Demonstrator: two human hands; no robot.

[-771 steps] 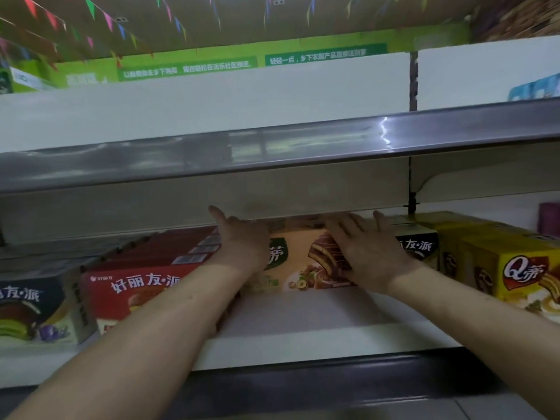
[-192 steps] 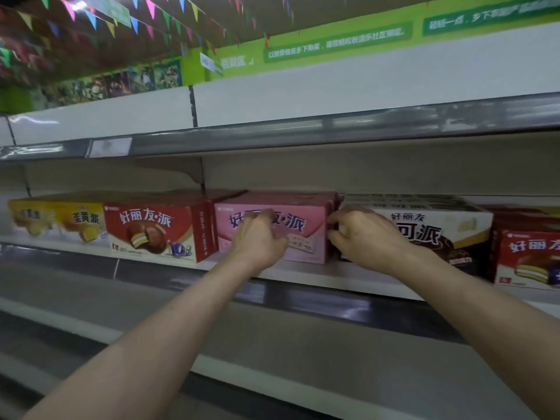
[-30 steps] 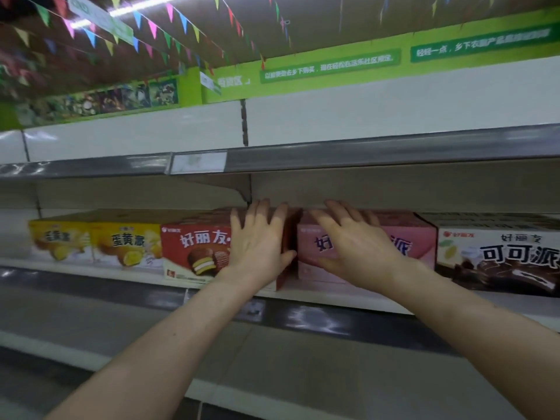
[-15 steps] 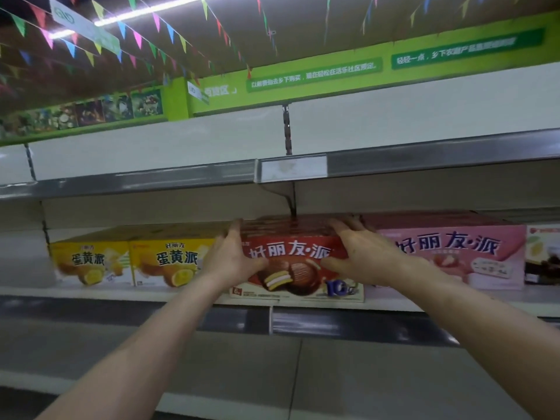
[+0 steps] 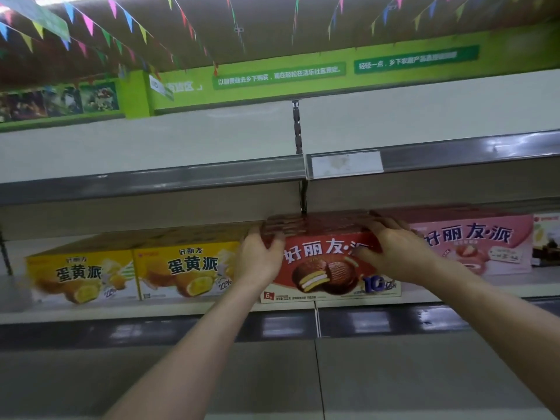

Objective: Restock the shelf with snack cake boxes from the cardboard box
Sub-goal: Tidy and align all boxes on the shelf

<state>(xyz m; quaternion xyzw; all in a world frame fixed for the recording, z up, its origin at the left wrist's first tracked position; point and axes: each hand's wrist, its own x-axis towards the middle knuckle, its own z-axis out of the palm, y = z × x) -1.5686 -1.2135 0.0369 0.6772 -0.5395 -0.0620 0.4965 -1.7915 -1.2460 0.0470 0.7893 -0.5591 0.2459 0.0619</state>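
At the centre of the frame, the left hand and the right hand grip the red box with curled fingers on the shelf.

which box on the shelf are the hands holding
The red box, gripped by the left hand and right hand; it sits between yellow boxes and a pink box.

2 bare forearms, no sleeves, rings or watch, end in the left hand and right hand.

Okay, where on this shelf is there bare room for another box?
Bare strip of shelf in front of the pink box. Crowded elsewhere: yellow boxes, then the red box held by left hand and right hand.
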